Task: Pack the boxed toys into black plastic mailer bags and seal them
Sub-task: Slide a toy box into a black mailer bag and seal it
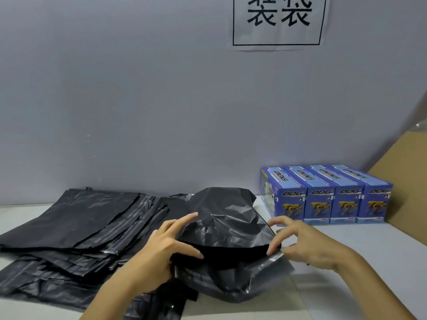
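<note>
A bulging black mailer bag (227, 218) lies at the table's centre, its mouth facing me and its grey flap (275, 264) spread toward me. My left hand (166, 245) grips the bag's left edge at the mouth. My right hand (302, 241) pinches the right edge, thumb on the flap. What fills the bag is hidden. Several blue boxed "DOG" toys (328, 199) stand in a row at the back right. A stack of flat black mailer bags (76, 229) lies to the left.
The white table (369, 262) meets a grey wall behind. A cardboard sheet (406, 185) leans at the far right beside the boxes. A paper sign (277, 21) hangs on the wall above.
</note>
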`<action>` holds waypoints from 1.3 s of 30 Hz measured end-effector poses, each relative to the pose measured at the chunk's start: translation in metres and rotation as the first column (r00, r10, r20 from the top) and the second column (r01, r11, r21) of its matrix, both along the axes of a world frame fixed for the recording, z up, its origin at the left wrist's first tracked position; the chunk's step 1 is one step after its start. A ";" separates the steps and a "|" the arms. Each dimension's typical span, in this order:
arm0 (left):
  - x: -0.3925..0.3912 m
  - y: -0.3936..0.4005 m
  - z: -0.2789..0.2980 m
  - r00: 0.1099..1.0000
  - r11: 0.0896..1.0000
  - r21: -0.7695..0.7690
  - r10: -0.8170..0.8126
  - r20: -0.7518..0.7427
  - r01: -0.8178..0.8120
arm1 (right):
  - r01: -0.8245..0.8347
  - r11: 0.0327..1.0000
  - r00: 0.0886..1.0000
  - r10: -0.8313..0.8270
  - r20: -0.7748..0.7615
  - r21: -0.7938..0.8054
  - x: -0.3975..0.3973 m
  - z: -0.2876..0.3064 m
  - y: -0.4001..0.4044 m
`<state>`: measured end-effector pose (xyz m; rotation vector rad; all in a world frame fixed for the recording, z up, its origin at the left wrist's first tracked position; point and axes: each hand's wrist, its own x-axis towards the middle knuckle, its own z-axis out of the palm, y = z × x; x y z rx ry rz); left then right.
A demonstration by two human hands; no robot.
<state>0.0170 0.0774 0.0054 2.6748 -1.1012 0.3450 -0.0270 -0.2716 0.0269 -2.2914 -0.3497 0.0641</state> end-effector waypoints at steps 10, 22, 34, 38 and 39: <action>-0.004 -0.011 0.005 0.994 0.664 -0.743 0.007 -0.108 -0.085 | 0.130 0.845 0.943 -0.267 0.199 0.519 0.009 -0.002 0.000; 0.001 -0.028 -0.017 0.927 0.476 -0.817 -0.011 -0.376 -0.326 | 0.361 0.779 0.898 -0.439 0.035 0.512 0.019 -0.023 0.019; 0.012 -0.047 -0.034 0.895 0.543 -0.722 0.366 -0.256 -0.429 | 0.558 0.761 0.791 -0.608 0.063 0.331 0.028 -0.040 0.044; 0.003 -0.053 -0.032 0.892 0.698 -0.621 0.452 -0.003 -0.356 | 0.558 0.775 0.740 -0.626 0.246 0.295 0.025 -0.042 0.055; 0.003 -0.053 -0.031 0.880 0.749 -0.571 0.465 0.094 -0.335 | 0.566 0.779 0.722 -0.626 0.295 0.269 0.023 -0.041 0.057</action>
